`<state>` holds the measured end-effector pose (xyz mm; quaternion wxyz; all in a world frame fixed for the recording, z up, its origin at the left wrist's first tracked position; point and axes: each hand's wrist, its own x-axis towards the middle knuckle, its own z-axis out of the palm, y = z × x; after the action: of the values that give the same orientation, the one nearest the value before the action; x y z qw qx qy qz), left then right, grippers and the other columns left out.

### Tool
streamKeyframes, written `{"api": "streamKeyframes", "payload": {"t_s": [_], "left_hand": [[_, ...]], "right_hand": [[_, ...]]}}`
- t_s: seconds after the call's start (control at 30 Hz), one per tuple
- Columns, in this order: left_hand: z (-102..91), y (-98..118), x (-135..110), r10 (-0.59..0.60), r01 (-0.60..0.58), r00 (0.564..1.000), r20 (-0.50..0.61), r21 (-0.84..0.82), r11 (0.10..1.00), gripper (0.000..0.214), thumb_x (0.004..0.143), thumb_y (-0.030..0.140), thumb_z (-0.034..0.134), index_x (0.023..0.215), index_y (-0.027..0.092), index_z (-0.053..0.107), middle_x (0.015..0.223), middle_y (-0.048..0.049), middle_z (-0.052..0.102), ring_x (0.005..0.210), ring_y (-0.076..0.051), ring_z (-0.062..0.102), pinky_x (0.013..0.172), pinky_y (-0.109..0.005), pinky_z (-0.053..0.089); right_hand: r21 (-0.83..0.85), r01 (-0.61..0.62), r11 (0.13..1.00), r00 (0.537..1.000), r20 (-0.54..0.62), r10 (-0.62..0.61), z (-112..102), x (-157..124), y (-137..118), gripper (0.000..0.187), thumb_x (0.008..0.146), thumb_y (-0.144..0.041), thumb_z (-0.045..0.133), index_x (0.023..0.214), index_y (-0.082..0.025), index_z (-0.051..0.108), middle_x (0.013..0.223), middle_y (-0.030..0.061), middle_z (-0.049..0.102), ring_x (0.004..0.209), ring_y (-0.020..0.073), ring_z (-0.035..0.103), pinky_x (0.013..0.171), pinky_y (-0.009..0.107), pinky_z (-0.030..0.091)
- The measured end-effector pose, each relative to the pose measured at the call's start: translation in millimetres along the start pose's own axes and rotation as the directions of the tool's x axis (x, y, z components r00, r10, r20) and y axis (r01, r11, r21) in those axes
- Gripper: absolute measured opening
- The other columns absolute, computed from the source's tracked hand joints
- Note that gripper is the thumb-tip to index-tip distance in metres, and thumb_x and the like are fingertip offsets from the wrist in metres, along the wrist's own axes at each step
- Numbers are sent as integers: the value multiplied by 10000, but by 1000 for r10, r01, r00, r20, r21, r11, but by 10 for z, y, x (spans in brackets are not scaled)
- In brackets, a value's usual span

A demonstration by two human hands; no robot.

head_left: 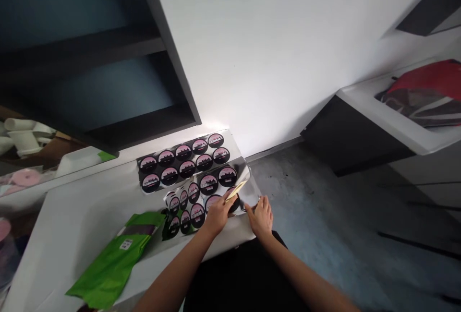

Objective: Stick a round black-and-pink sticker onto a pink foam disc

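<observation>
My left hand [217, 217] is closed around a flat pale-yellow piece [236, 191], its exact kind unclear. The piece slants over the right part of a shiny silver sheet of round pink-and-black stickers [209, 185]. This sheet curls up at its left end, and my left hand covers part of its lower row. My right hand [262, 217] rests at the sheet's lower right corner by the counter edge, thumb spread from the fingers. A second sticker sheet [186, 169] lies flat just behind. To the left is a green plastic bag [117, 259] with a white label.
The white counter [82, 216] ends just right of my hands, with grey floor [306, 225] beyond. Dark shelving [144, 132] overhangs the back left. A pink roll [27, 177] sits far left. At right, a red bag [428, 81] lies on another white surface [382, 113].
</observation>
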<state>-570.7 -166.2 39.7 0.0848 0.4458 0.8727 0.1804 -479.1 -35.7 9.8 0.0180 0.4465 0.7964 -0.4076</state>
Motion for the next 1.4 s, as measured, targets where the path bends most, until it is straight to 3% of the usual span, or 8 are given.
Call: {"api": "streamKeyframes", "payload": {"t_s": [0.1,0.3,0.47,0.73,0.87,1.03,1.13,1.4], "left_hand": [[-18,7,45,11,-12,1000,13,17,1000,468,788,62,431,1233,208,446,1160,-75,568,1003,-211,541,865,-380,455],[-37,-39,40,62,-63,998,30,26,998,525,782,162,504,1284,207,355,1246,-107,489,1181,-259,410,950,-451,377],[-44,-105,72,100,-102,994,40,39,994,594,751,220,577,1287,181,325,1245,-128,481,1156,-258,439,927,-411,411],[-78,-179,117,109,-108,994,-1,63,992,466,802,262,492,1236,141,372,1123,-141,566,1036,-244,540,862,-394,462],[-91,-272,146,136,-134,990,-30,60,989,414,857,143,336,1271,159,325,1126,-127,574,1031,-201,553,849,-345,475],[-42,-394,206,277,-273,959,-58,63,960,533,877,162,305,1366,160,92,1177,-148,554,1058,-212,546,841,-338,484],[-51,-405,231,341,-338,939,-39,63,939,543,872,157,314,1369,228,106,1193,-108,553,1077,-216,534,833,-341,492],[-96,-411,284,387,-386,922,-10,70,920,572,843,81,335,1359,265,171,1303,-141,427,1165,-260,453,836,-382,490]], "right_hand": [[-54,45,997,997,-64,-49,-27,-32,-70,748,759,-440,453,1341,-31,224,1412,191,180,1279,311,184,1022,440,186],[-335,324,885,932,-46,-359,142,-204,-56,613,804,-421,435,1281,-41,374,1386,182,267,1269,295,236,1032,453,196],[-303,274,913,946,-87,-313,326,-247,-106,707,803,-460,438,1311,11,297,1378,205,266,1271,303,239,1020,461,236],[-223,339,914,934,-40,-356,245,-210,-332,577,809,-410,469,1309,-142,362,1381,151,300,1274,300,237,1022,496,190],[-205,321,925,924,-144,-353,308,-238,-277,554,837,-424,416,1320,-162,338,1357,120,355,1272,277,243,1032,495,162],[-172,101,980,937,-315,-152,478,-240,-201,659,838,-476,349,1306,-16,306,1356,202,317,1258,298,244,1018,494,198],[-174,41,984,936,-338,-99,529,-219,-235,631,831,-440,374,1290,-9,336,1365,202,300,1257,311,237,1019,497,189],[-84,132,988,911,-383,-155,550,-209,-333,478,807,-217,376,1266,-83,380,1340,172,357,1266,273,239,1026,506,177]]}}
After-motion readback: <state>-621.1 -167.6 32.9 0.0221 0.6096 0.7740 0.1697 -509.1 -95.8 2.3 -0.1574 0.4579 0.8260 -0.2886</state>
